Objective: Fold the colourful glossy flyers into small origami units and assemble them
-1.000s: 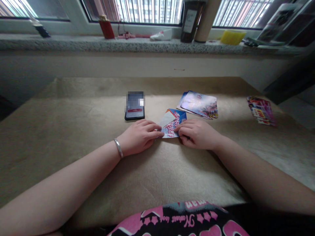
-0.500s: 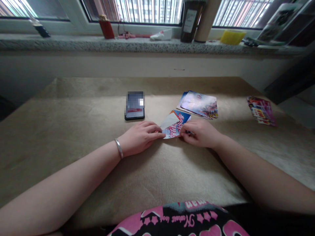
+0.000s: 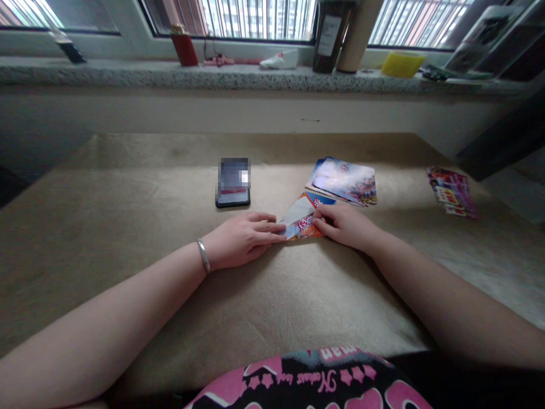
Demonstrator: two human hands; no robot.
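Note:
A partly folded sheet of printed paper (image 3: 298,215), blue, orange and white with red-and-white patterns, lies on the table between my hands. My left hand (image 3: 247,236), with a silver bangle at the wrist, rests flat with its fingers stretched out over the sheet's left corner. On the right side, my right hand (image 3: 347,224) has its thumb and fingers closed on a folded flap of the paper. Its fingertips cover part of the print. Just behind it lies a stack of similar printed sheets (image 3: 344,180).
A phone (image 3: 233,196), its screen blurred out, lies behind my left hand. Colourful printed papers (image 3: 452,192) sit near the table's right edge. Along the stone windowsill (image 3: 238,79) stand a red container (image 3: 184,48), a dark bottle (image 3: 330,40) and a yellow block (image 3: 402,65).
My right hand has folded its side of the paper over toward the left, and an orange edge now shows at the bottom right. My left hand stays at the left corner.

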